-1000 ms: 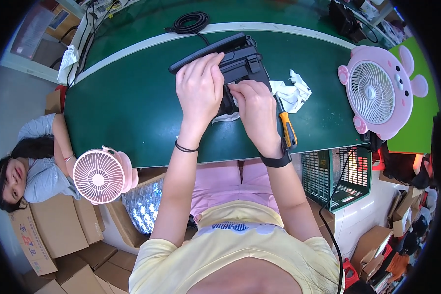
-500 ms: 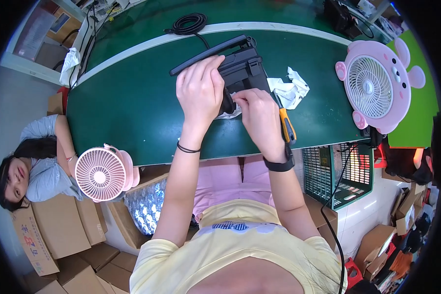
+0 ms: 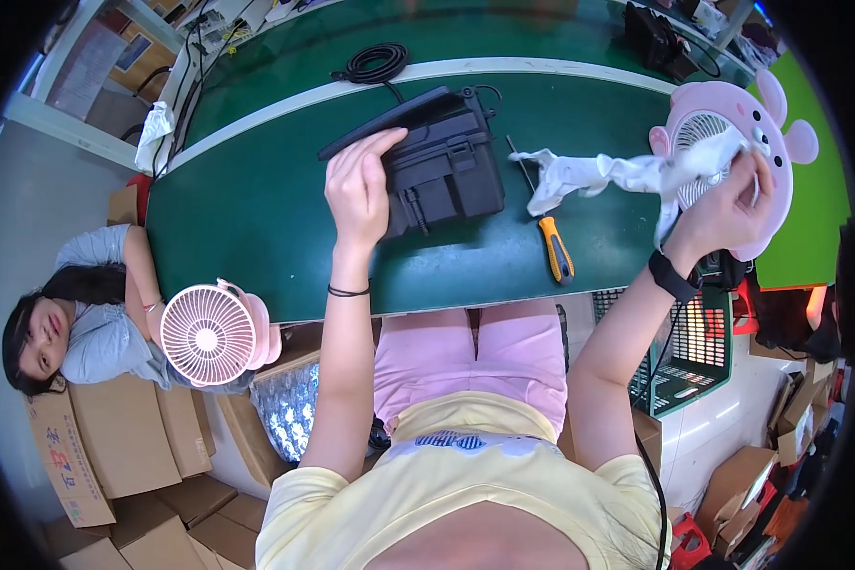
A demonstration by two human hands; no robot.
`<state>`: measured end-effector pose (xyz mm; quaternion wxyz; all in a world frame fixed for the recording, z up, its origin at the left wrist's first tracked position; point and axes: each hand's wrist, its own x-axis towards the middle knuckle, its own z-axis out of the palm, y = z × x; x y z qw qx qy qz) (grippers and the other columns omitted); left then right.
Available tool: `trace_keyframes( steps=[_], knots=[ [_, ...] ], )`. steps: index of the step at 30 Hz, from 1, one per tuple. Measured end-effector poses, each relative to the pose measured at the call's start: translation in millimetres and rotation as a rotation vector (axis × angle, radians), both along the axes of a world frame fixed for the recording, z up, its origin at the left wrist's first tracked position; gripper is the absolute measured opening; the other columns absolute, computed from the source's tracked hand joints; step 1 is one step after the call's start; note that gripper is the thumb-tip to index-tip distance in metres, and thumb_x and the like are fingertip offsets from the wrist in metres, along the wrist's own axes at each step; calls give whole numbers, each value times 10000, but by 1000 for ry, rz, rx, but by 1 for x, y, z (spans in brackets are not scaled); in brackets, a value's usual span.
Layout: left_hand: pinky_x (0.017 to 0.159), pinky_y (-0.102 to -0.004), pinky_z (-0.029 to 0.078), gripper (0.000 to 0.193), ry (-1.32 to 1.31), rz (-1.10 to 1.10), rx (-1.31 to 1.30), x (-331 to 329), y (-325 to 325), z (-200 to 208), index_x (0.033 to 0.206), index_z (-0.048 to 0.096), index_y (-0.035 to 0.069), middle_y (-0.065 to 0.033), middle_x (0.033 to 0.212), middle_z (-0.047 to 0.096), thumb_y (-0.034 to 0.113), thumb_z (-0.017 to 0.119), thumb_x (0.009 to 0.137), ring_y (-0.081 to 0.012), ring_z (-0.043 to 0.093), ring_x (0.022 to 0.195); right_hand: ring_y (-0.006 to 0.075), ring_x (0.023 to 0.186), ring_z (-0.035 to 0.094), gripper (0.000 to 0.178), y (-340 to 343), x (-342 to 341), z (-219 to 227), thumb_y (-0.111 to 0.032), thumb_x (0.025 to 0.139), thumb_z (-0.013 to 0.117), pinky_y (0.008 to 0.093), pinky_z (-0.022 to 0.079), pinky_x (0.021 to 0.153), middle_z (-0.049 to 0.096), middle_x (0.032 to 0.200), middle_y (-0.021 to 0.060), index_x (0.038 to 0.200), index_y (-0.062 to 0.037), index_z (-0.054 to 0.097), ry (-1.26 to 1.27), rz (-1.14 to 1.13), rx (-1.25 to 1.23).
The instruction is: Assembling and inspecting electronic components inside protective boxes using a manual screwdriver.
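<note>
Black case [image 3: 451,171], left hand [image 3: 359,195] at its left edge, open green tabletop [image 3: 237,218] beside

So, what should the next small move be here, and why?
Probably the right hand should lower the white wrap to the bench and let go. Its fingers are closed on the wrap, which crosses in front of the pink fan in this view, away from the black case, where the left hand lies.
</note>
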<state>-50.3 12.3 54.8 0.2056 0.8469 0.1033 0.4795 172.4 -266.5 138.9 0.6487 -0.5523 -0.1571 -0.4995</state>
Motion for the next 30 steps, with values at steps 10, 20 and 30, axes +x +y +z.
trace_keyframes(
  steps=[10,20,30],
  knots=[
    [1005,-373,469,430,-52,5,-188,-4,15,-4,1047,763,41,-122,1099,746,186,359,1057,-288,681,1080,353,1199,603,280,29,-33,-96,-142,850,731,435,470,1020,666,1236,184,1129,-111,726,418,537,-961],
    [1023,-375,452,458,-144,38,-269,-13,10,-12,1062,757,8,-137,1116,740,190,337,1063,-290,673,1099,343,1338,450,252,52,-67,-106,-171,634,861,457,376,1073,589,1380,72,876,-164,790,343,356,-1402],
    [988,-376,448,447,-172,52,-150,-19,3,-12,1020,763,28,-127,1075,748,198,351,1051,-294,680,1054,311,1095,623,198,28,9,-99,-215,821,784,400,488,957,703,1163,98,944,-73,723,280,-61,-879]
  ],
)
